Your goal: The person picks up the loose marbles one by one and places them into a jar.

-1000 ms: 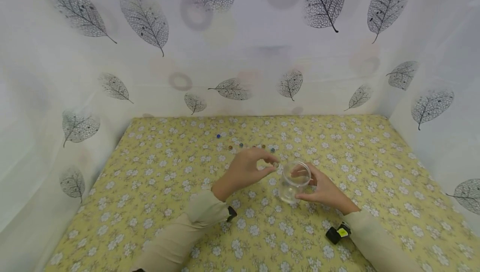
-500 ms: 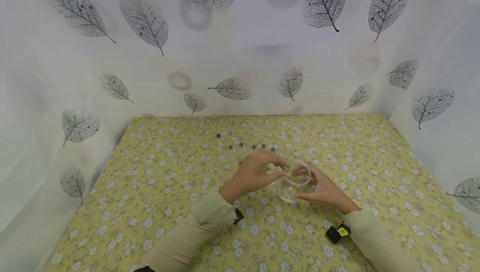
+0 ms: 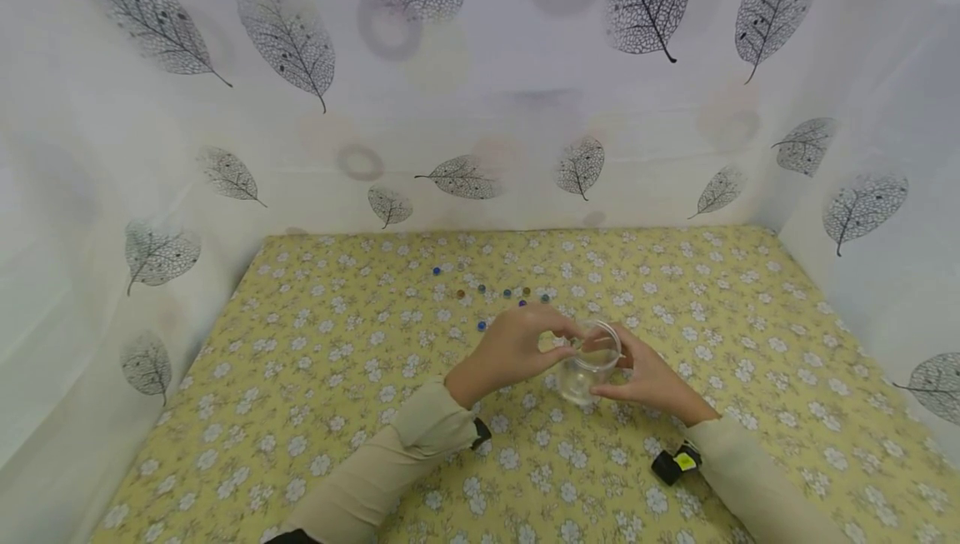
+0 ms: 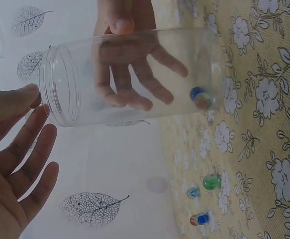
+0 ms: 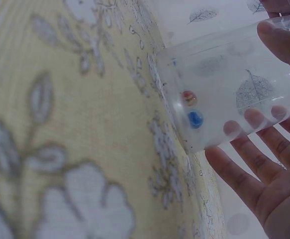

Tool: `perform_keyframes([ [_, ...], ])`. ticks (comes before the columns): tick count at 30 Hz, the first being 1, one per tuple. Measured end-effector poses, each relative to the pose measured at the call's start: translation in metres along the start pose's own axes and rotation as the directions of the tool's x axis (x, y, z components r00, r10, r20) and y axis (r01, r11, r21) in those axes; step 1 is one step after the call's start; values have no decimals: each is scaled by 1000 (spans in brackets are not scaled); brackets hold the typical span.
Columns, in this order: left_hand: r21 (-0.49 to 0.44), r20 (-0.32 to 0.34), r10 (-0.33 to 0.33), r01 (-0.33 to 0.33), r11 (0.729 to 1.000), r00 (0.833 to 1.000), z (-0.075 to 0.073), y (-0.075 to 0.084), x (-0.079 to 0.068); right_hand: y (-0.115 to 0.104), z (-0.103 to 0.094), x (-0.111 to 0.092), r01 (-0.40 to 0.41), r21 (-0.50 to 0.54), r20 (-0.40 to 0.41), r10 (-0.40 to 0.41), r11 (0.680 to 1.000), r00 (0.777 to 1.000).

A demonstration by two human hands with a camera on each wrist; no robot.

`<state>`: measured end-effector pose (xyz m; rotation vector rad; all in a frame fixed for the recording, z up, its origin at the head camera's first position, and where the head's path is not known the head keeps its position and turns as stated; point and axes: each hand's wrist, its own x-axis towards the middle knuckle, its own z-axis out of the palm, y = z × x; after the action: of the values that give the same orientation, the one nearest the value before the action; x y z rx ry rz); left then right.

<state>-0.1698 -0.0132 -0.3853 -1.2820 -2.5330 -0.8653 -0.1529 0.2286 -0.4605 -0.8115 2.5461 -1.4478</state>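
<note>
My right hand [image 3: 652, 381] grips a clear plastic jar [image 3: 579, 386], thumb on the near side and fingers along the far side. The jar stands mouth up on the table. Inside, at its bottom, lie a blue marble [image 5: 195, 119] and a red-and-white marble [image 5: 188, 97]. My left hand [image 3: 510, 352] is at the left side of the jar's rim. Its thumb and index finger pinch a small dark marble [image 4: 36, 101], mostly hidden by the fingertips, and the other fingers are spread.
Several loose marbles lie beyond the left hand, among them a blue marble [image 3: 437, 272], an orange one [image 3: 461, 294] and a green one [image 4: 212, 181]. A yellow floral cloth [image 3: 300, 411] covers the table. Leaf-print curtains [image 3: 480, 111] enclose the back and sides.
My left hand has moved right to the jar's rim with the marble, uncovering more marbles on the cloth. The right hand and jar have stayed in place.
</note>
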Motion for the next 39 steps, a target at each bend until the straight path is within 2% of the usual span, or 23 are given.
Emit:
perform_keyframes([
  [9, -12, 31, -8, 8, 1000, 999, -3, 4, 1, -1, 0, 0, -4, 17, -4, 4, 1000, 1000],
  [19, -39, 39, -7, 9, 999, 999, -2, 2, 2, 1, 0, 0, 4, 32, 2, -4, 999, 1000],
  [25, -45, 21, -3, 4, 999, 1000, -4, 1, 0, 2, 1, 0, 9, 61, 8, -9, 998, 1000],
  [31, 1, -18, 7, -7, 1000, 1000, -10, -7, -3, 1, 1, 1, 16, 67, 4, -17, 998, 1000],
  [39, 48, -16, -56, 57, 997, 998, -22, -25, -12, -1, 1, 1, 17, 60, -4, -17, 998, 1000],
])
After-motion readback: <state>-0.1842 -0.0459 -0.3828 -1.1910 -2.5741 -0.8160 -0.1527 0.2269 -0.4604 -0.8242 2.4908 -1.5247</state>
